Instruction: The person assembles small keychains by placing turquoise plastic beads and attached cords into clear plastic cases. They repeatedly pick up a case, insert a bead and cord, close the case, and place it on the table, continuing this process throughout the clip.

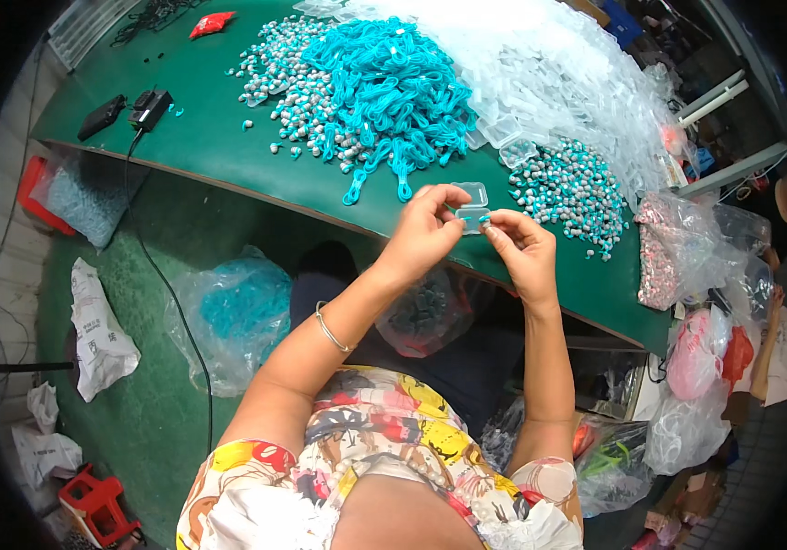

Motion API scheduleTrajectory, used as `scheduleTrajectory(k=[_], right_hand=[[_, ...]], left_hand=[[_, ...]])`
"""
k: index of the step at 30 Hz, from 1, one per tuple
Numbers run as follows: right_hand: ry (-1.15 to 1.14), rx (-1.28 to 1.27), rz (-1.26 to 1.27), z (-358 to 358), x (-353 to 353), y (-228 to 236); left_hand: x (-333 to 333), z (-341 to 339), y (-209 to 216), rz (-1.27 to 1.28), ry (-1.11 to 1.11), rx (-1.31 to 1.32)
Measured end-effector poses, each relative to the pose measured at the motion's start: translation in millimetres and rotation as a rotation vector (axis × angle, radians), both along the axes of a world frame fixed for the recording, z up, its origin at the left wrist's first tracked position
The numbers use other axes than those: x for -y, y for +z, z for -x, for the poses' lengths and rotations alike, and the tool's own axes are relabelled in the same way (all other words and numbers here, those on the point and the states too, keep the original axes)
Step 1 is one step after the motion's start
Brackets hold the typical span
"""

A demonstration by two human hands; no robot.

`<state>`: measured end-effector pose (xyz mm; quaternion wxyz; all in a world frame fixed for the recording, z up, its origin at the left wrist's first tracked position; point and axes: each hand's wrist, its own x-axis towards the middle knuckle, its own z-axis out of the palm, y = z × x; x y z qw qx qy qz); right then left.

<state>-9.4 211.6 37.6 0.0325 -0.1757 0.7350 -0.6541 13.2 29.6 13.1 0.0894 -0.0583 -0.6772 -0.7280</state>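
Observation:
A small clear plastic case [471, 194] with its lid raised is between my hands at the table's near edge. My left hand [423, 234] is closed in a pinch at the case's left side. From the right, the thumb and fingertips of my right hand [526, 255] pinch at the case's near corner, where a bit of teal shows; what they hold is mostly hidden. Just beyond lies a heap of bundled teal cords [393, 87]. Small teal-and-grey pieces, much like earplugs, form one pile [569, 191] to the right and another [306, 105] to the left.
Many clear cases [549, 82] are heaped at the back right of the green table [219, 128]. A black device [149, 110] with a cable stands at the left. Filled plastic bags [237, 302] sit below the table; a bag of pinkish pieces [664, 243] is at its right end.

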Motion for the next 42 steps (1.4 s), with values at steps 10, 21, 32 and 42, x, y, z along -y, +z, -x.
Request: scheduleTrajectory(k=[10,21,32,42], right_hand=[[-0.106,-0.787,-0.780,17.5,1.4,-1.7],[0.017,-0.679,-1.009,25.3,6.0,14.3],[0.200,-0.608,-1.124,41.5,21.5,51.1],[0.171,-0.215,-1.034,67.6,111.5,15.8]], left_hand=[[-4.0,0.9,-5.0,0.824,0.178,-0.302],[-2.4,1.5,-10.0,0.878,0.173,-0.316],[5.6,-7.7,-10.8,0.927,0.188,-0.320],[7.9,-17.4,-18.1,0.912,0.207,-0.358]])
